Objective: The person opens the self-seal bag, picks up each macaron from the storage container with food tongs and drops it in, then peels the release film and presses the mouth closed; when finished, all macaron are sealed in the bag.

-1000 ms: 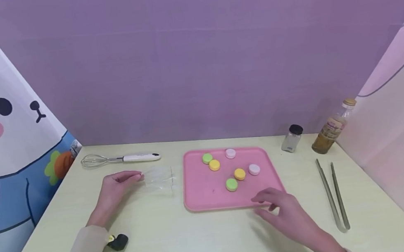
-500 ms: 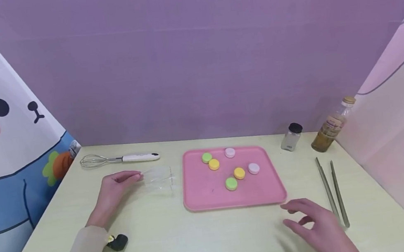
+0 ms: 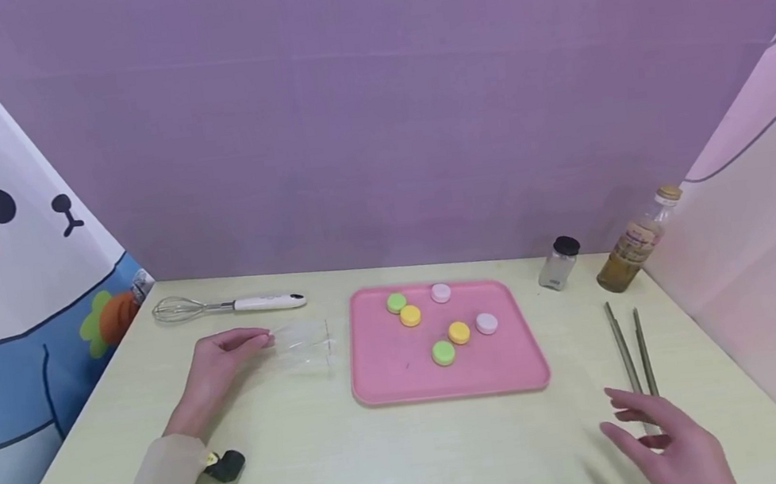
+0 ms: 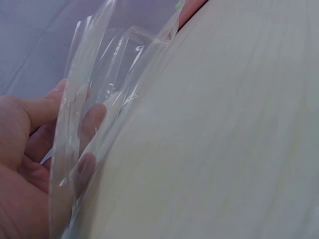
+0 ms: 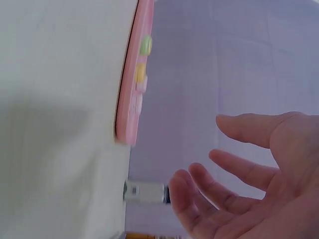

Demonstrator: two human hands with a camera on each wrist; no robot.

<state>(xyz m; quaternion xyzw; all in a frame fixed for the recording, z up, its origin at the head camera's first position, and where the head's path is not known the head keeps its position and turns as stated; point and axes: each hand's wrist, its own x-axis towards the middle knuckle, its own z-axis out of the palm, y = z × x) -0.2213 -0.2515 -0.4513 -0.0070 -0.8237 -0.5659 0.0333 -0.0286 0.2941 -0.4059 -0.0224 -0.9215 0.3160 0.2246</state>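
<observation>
A clear plastic bag lies to the left of the pink tray, and my left hand pinches its left edge. In the left wrist view, the transparent film spreads away from the thumb and fingers. On the tray are small macarons in pairs of colours: green, yellow and lilac. My right hand hovers over the lower end of the metal tongs, partly hiding them. Its fingers are spread and loosely bent, with nothing between them in the right wrist view.
A whisk with a white handle lies at the back left. At the back right stand a small black-lidded jar and a corked bottle of brown liquid. A purple cloth rises behind the table.
My right hand has moved from the tray's front right corner rightward and nearer, to the tongs. The left hand has stayed on the bag; tray and macarons have not moved.
</observation>
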